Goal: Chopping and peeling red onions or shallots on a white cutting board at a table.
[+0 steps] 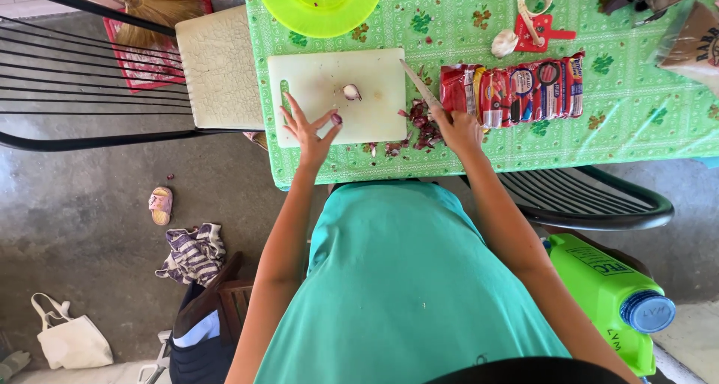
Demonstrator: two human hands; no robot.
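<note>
So you've got a small purple-skinned piece, looks like a clove or tiny onion bit (337, 119), pinched between the thumb and a fingertip of your left hand (305, 131). The other fingers are fanned out and lifted, probably to keep them out of the way. It sits just over the near edge of the white plastic cutting board (314, 80), so the scraps land on something washable. A second peeled piece with a purple tip (351, 92) lies alone near the middle of the board.

Your right hand (458, 129) is closed around the handle of a slim kitchen knife (419, 84). The blade angles up and left toward the board's right edge, parked away from the other hand. Just left of that hand there's a heap of purple peelings (421, 125) on the green floral tablecloth (636, 99), off the board, I'd guess to keep the cutting area free.

To the right lies a red packet strip (517, 92); on the far side sits a lime green plastic bowl (318, 5).
</note>
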